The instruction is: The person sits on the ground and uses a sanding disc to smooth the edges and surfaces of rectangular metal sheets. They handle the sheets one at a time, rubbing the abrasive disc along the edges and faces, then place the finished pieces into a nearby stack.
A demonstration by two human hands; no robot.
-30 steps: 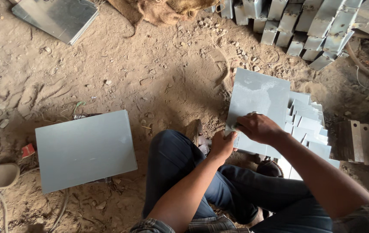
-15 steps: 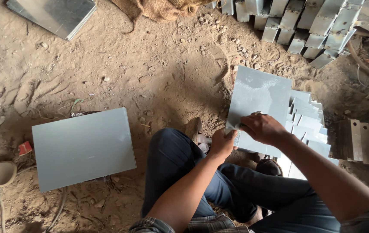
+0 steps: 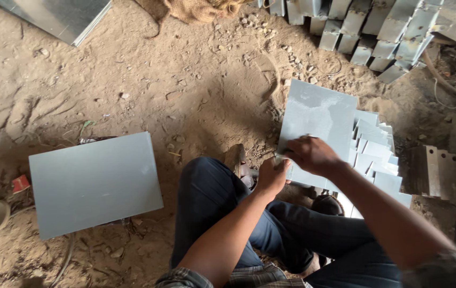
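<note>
I sit on dirt ground with my knees bent. A grey metal sheet (image 3: 318,120) lies tilted on top of a fanned stack of similar sheets (image 3: 377,154) to my right. My left hand (image 3: 272,176) pinches the sheet's near left corner. My right hand (image 3: 310,154) rests on the sheet's lower face, fingers curled onto its left edge. Both hands hold the same top sheet.
A separate grey sheet stack (image 3: 94,181) lies flat on the ground at my left. Folded metal channels (image 3: 366,32) pile at the top right, another sheet (image 3: 62,16) at top left, burlap sack (image 3: 201,8) above, metal brackets (image 3: 446,173) at right.
The hands stay on the top sheet's left corner; the right hand has slid slightly down and left along it. The view has shifted a little.
</note>
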